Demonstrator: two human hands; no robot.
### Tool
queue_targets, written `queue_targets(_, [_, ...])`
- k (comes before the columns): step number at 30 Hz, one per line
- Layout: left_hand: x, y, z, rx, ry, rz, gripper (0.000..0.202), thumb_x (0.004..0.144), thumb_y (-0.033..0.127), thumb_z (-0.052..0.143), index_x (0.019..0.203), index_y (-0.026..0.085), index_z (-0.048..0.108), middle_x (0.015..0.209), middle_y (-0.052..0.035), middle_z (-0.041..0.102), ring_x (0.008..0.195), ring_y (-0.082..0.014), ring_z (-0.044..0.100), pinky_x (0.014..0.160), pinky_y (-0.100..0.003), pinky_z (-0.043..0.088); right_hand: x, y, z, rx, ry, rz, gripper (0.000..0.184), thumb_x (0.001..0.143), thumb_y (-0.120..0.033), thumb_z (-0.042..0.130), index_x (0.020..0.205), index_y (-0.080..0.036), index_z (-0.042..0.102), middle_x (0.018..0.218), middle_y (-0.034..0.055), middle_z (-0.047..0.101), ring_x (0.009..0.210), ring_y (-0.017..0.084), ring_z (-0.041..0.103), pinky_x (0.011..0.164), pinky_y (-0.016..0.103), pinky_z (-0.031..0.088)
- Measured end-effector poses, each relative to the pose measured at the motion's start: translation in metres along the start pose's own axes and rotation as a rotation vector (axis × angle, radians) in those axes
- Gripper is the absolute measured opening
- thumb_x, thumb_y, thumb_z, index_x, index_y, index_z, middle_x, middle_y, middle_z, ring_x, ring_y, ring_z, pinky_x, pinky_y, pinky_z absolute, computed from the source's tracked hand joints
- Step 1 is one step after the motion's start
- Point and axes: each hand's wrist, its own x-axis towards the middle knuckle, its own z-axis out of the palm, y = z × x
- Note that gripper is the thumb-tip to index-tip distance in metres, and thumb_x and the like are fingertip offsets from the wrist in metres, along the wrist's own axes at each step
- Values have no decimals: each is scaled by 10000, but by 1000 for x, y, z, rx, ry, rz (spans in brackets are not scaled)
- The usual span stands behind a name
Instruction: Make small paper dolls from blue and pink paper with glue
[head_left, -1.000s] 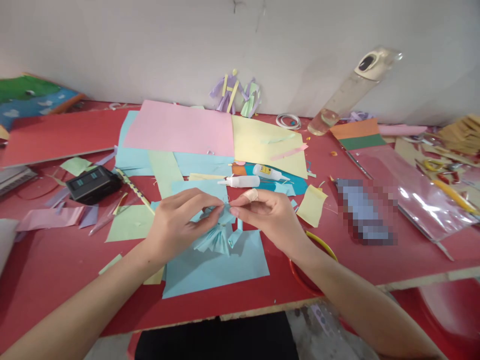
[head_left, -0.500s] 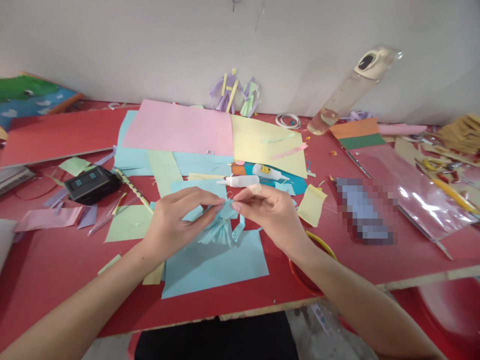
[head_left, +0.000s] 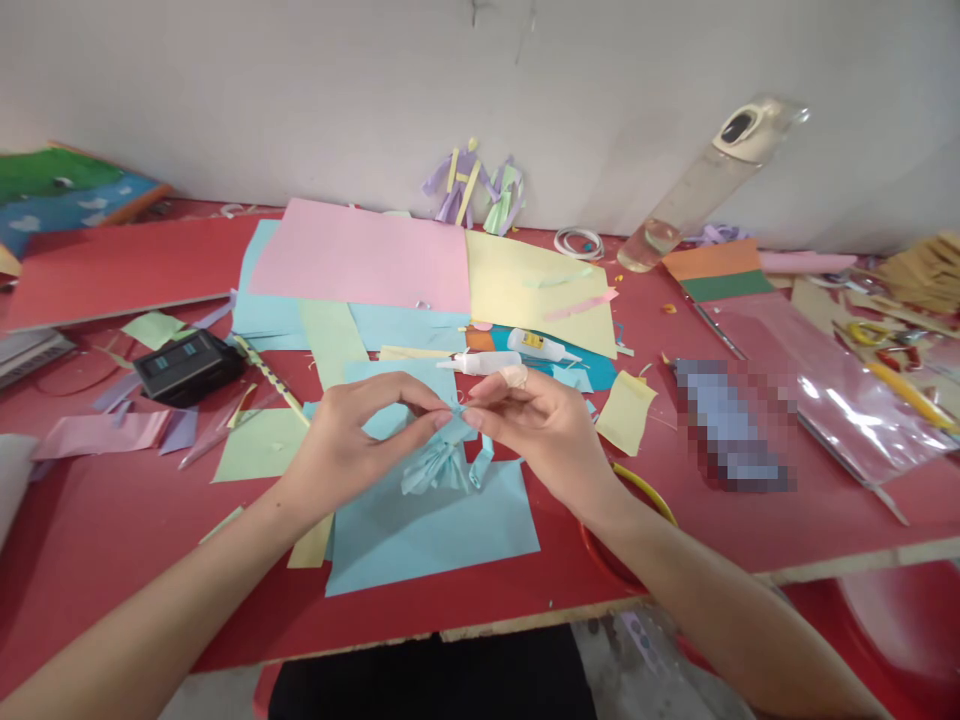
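My left hand [head_left: 352,440] and my right hand [head_left: 536,425] meet at the fingertips above the red table [head_left: 112,520], both pinching the top of a pleated light-blue paper piece [head_left: 439,462]. The pleats hang down in a fan, with a curled blue strip at their right. A bandage wraps one right finger. Under the hands lies a light-blue paper sheet [head_left: 427,530]. Two white glue bottles [head_left: 510,355] lie just beyond the fingertips.
Pink [head_left: 360,255], yellow [head_left: 536,285] and green sheets cover the middle. A black box [head_left: 187,365] sits at the left, small paper figures [head_left: 472,190] lean on the wall, a clear bottle [head_left: 697,185] tilts at right. A red bowl [head_left: 637,540] sits by my right wrist.
The pleated blue piece has been gathered tighter and lifted slightly; both hands shifted a little upward, still pinching its top.
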Motion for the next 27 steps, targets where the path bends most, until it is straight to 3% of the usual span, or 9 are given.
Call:
queue_targets(3, [0, 3, 2, -123, -4, -160, 45, 891, 204, 690, 855, 226, 704, 819, 21, 730, 763, -120, 685, 701, -219, 554, -1, 0, 1, -13, 11, -44, 129, 760, -255, 830, 828, -242, 721, 835, -19, 730, 816, 132, 718, 766, 242, 627])
queue_targets(7, [0, 2, 3, -127, 0, -208, 25, 881, 232, 705, 901, 231, 721, 860, 20, 746, 803, -127, 698, 723, -216, 558, 0, 1, 2, -28, 9, -110, 96, 789, -232, 809, 827, -250, 723, 821, -31, 724, 819, 113, 700, 783, 216, 608])
queue_targets(16, [2, -2, 2, 136, 16, 118, 48, 914, 144, 668, 908, 162, 713, 818, -22, 733, 769, -131, 674, 736, -253, 530, -3, 6, 2, -41, 13, -174, 109, 808, -193, 792, 856, -265, 727, 843, -39, 717, 797, 106, 690, 748, 206, 604])
queue_targets(27, [0, -5, 7, 196, 72, 246, 58, 896, 106, 683, 920, 159, 691, 797, -29, 726, 743, -141, 661, 721, -282, 526, -4, 3, 2, -50, -20, -124, 85, 820, -209, 772, 864, -256, 718, 845, -25, 708, 834, 128, 684, 778, 242, 604])
